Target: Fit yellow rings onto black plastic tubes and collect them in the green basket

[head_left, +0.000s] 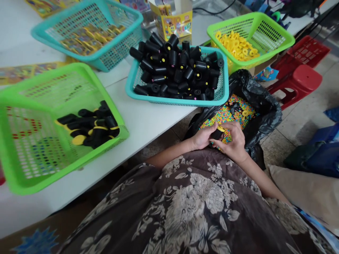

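Observation:
My left hand (202, 138) is closed around a small black plastic tube (217, 134) with a yellow cap on its upper end. Thumb and fingers of my right hand (235, 141) pinch the same tube from the other side, at the yellow cap. Both hands are over a black plastic bag (267, 102) filled with tiny multicoloured beads (221, 114). A yellow ring-shaped cap (245, 113) lies on the beads. Beside the bag, a turquoise basket (180, 102) at the table edge holds a heap of black tubes (178, 70).
On the white table (148, 123), a green basket (53, 183) holds capped black tubes. Another green basket (265, 26) contains yellow caps (237, 46). Behind are a turquoise basket (116, 46) of small packets and a yellow printed box (177, 24). A red stool (304, 79) stands right.

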A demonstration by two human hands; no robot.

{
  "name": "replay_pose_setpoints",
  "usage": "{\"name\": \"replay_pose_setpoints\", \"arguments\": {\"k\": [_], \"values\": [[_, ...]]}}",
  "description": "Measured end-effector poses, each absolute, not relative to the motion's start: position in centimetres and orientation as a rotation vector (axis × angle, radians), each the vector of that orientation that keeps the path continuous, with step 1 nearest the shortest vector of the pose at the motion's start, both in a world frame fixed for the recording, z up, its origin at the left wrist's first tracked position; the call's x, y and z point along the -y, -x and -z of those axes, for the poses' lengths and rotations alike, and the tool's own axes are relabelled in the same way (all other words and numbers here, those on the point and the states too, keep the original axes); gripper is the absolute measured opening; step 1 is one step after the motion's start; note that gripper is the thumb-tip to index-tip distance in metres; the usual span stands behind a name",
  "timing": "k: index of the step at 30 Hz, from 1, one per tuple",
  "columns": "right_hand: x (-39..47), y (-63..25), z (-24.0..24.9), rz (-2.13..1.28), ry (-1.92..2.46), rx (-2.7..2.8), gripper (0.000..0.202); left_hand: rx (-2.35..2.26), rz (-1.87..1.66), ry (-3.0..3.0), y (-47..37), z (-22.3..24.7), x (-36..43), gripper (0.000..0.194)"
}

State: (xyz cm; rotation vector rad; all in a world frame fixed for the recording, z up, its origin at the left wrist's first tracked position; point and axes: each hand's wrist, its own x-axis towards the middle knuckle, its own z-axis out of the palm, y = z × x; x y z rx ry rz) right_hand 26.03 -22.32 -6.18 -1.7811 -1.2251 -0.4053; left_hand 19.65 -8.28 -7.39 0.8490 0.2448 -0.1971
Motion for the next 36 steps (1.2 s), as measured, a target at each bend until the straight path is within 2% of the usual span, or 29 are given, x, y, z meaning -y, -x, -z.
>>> {"name": "replay_pose_setpoints", "arguments": {"k": [5,9,17,20,23,27,30,33,36], "values": [[22.2,-25.4,4.4,0.415,1.778,1.224,0.046,-0.189,0.109,-0.836,-19.1,7.0,7.7,0.065],[21.8,-25.3,3.9,0.375,1.679,1.213,0.044,-0.112,0.103,-0.833,-18.9,6.8,7.6,0.072],[21.9,-25.0,5.2,0.639,1.687,1.404,0.052,-0.108,0.035,-0.923,-18.8,7.6,7.3,0.064],[21.8,-25.4,4.3,0.561,1.683,1.500,0.056,-0.060,-0.079,-1.040,-17.8,6.9,6.1,0.059],[20.4,-27.2,2.0,0.340,1.694,1.605,0.052,-0.109,-0.209,-1.189,-15.5,4.9,3.9,0.051],[15.6,-31.0,-1.1,0.233,1.859,1.625,0.030,-0.243,-0.485,-1.361,-11.3,1.8,-0.3,0.047],[10.9,-33.4,-2.3,0.159,2.147,1.590,0.024,-0.419,-0.962,-1.587,-7.5,0.1,-4.3,0.045],[7.5,-34.8,-2.9,-0.104,2.466,1.524,0.021,-0.777,-1.434,-1.876,-3.0,-1.0,-8.3,0.035],[6.0,-35.5,-3.0,-0.319,2.630,1.416,0.026,-1.255,-1.403,-2.193,0.4,-1.4,-11.3,0.030]]}}
